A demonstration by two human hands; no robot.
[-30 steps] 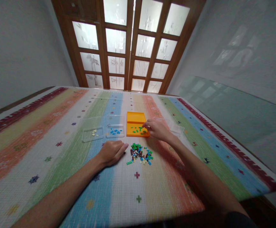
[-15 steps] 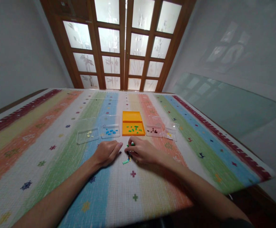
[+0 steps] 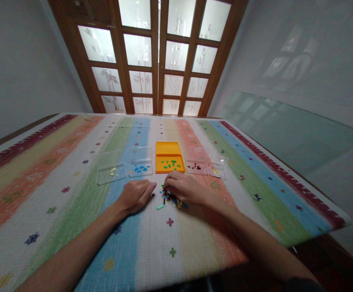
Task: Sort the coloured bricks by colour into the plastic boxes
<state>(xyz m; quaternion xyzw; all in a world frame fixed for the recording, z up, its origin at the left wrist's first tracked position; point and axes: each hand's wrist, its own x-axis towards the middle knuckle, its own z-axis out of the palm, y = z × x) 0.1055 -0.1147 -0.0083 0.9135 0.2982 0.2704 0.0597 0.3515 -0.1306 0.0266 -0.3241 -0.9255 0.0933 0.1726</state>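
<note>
My right hand (image 3: 184, 189) lies over a pile of small coloured bricks (image 3: 168, 200), fingers curled down onto it; what the fingertips hold is hidden. My left hand (image 3: 136, 195) rests palm down on the striped cloth just left of the pile, fingers loosely together and holding nothing. Behind the pile stands an orange tray (image 3: 169, 162) with several green bricks. To its left are a clear tray with blue bricks (image 3: 139, 168) and a clear tray with yellow bricks (image 3: 111, 173).
Right of the orange tray stand a clear tray with dark bricks (image 3: 196, 166) and a small clear tray (image 3: 218, 170). The striped tablecloth (image 3: 57, 190) covers the table. A wooden glazed door (image 3: 158, 56) stands behind. The table's right edge (image 3: 316, 202) drops off.
My right hand came back from the orange tray to the brick pile and shifted a little over it. My left hand stayed put. The view tilted slightly.
</note>
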